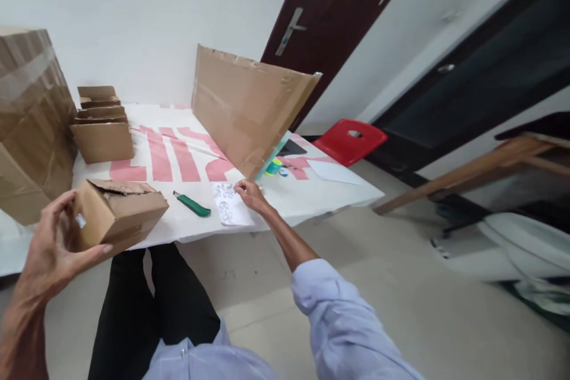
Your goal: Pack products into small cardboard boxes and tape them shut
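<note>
My left hand (56,243) grips a small cardboard box (133,208) from its left end, thumb along the lower edge and fingers over the top. The box has a torn upper flap and sits at the table's front edge. My right hand (250,195) is closed in a pinch at the upper right corner of a white sheet with black drawings (234,214). Whether the fingers hold the sheet or something small cannot be made out. Between the hands lies a green utility knife (192,203).
A large cardboard panel (249,110) stands on the table behind my right hand, with a teal tape roll (273,167) beside it. Several open small boxes (104,139) and a big taped carton (33,124) are at left. A red chair (350,141) stands beyond the right end.
</note>
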{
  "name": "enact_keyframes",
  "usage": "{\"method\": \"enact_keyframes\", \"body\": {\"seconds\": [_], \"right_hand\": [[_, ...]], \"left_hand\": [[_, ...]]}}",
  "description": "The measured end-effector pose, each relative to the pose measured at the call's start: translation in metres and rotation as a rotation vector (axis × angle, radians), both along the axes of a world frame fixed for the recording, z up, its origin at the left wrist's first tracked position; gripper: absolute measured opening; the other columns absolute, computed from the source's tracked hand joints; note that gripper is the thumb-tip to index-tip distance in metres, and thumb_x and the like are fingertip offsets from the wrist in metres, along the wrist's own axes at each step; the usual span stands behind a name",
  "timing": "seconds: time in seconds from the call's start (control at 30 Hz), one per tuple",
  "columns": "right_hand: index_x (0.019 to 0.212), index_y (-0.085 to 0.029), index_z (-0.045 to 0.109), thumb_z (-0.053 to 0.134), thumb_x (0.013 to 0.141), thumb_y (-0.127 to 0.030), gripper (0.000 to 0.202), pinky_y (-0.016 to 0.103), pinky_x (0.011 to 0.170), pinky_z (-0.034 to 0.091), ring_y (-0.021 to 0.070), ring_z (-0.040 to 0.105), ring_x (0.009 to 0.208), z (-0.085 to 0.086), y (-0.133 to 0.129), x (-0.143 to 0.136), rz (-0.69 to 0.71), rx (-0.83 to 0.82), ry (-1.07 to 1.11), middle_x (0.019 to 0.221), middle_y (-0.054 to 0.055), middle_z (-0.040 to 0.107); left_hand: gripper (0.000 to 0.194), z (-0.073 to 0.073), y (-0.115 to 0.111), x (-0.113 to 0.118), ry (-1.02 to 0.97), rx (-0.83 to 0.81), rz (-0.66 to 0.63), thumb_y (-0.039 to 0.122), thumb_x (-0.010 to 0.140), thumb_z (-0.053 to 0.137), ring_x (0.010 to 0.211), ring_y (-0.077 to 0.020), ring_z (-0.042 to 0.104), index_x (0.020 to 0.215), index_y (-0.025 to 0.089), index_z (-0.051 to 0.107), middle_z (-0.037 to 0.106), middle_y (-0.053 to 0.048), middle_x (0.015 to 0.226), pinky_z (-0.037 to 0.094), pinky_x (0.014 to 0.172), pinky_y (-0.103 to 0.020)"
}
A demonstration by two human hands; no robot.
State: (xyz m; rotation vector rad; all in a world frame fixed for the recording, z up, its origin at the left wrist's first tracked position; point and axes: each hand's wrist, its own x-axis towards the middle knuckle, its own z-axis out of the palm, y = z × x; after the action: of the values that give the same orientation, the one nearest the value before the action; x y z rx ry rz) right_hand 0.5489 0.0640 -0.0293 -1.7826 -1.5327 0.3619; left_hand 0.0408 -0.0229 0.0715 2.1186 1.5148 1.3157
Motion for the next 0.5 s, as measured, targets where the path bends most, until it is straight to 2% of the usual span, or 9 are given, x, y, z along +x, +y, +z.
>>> {"method": "enact_keyframes", "body": {"seconds": [0.07, 0.17, 0.37, 0.5], "right_hand": [[0.065, -0.023, 0.052, 0.050, 0.075, -0.022, 0.011, 0.030, 0.073, 0.045, 0.0186, 0.055, 0.073, -0.021, -0.002, 0.012, -0.042, -0.046, -0.013, 0.067, 0.002, 0.061], [0.068, -0.022, 0.056, 0.051, 0.077, -0.018, 0.011, 0.029, 0.077, 0.044, 0.0194, 0.058, 0.080, -0.039, 0.000, 0.022, -0.084, -0.104, -0.039, 0.072, 0.004, 0.067], [0.084, -0.017, 0.067, 0.050, 0.088, -0.015, 0.018, 0.028, 0.086, 0.042, 0.0194, 0.058, 0.092, -0.047, 0.018, 0.026, -0.117, -0.182, -0.112, 0.095, 0.010, 0.074], [0.089, -0.015, 0.070, 0.050, 0.091, -0.013, 0.020, 0.028, 0.086, 0.039, 0.0193, 0.056, 0.094, -0.049, 0.023, 0.025, -0.135, -0.235, -0.157, 0.101, 0.011, 0.074]], "left_hand": [[0.109, -0.003, 0.000, -0.004, 0.029, -0.002, 0.036, 0.067, 0.060, 0.091, 0.140, -0.0418, 0.056, 0.153, 0.031, 0.047, 0.054, -0.011, 0.153, 0.042, 0.122, -0.065], [0.107, -0.003, 0.002, -0.005, 0.056, -0.008, 0.071, 0.059, 0.061, 0.092, 0.140, -0.0445, 0.056, 0.154, 0.034, 0.047, 0.055, -0.011, 0.153, 0.043, 0.120, -0.066], [0.109, 0.003, 0.003, 0.000, 0.032, -0.032, 0.099, 0.060, 0.055, 0.093, 0.139, -0.0432, 0.058, 0.153, 0.036, 0.050, 0.059, -0.009, 0.152, 0.045, 0.121, -0.061], [0.107, 0.005, 0.003, 0.002, 0.045, -0.028, 0.103, 0.060, 0.057, 0.092, 0.139, -0.0435, 0.058, 0.153, 0.037, 0.050, 0.059, -0.008, 0.151, 0.044, 0.121, -0.063]]}}
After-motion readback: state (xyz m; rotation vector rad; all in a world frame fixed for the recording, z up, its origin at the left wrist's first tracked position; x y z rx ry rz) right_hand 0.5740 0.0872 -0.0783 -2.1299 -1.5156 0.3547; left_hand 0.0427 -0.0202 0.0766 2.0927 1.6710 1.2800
